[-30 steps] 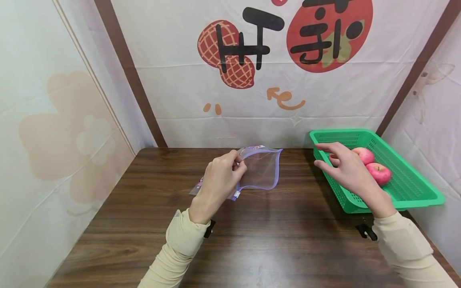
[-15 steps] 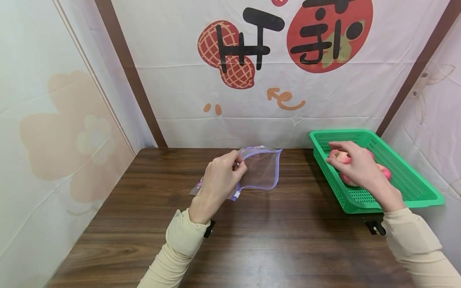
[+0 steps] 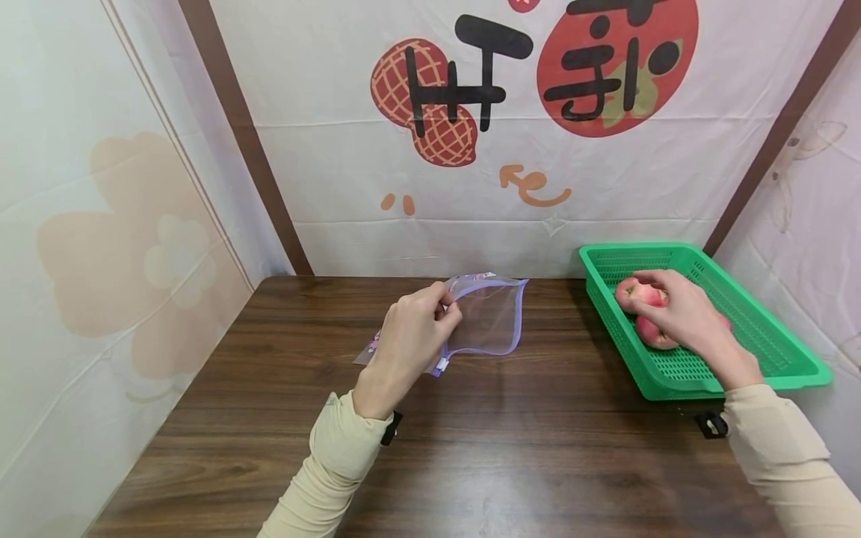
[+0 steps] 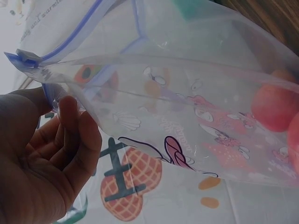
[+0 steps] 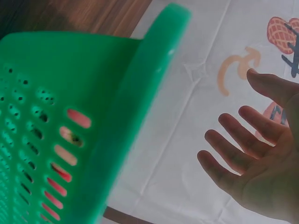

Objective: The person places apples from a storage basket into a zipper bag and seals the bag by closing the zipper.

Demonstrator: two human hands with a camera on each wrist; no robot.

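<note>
L hand [image 3: 410,332] pinches bag [image 3: 487,317] rim; R hand [image 3: 679,314] fingers spread over apples [image 3: 632,293], partly hidden.

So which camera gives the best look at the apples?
The head view: both apples lie in the green basket under the right hand. The left wrist view shows them blurred through the clear bag; the right wrist view shows only red through the basket's holes.

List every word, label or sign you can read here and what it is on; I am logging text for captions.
"开" in black over the peanut drawing on the backdrop cloth.
A black character on the red circle: cut off at the top edge, not readable for sure.
Cursive print on the clear zipper bag, beside cartoon figures: too blurred to read.
Green basket: no text visible.
</note>
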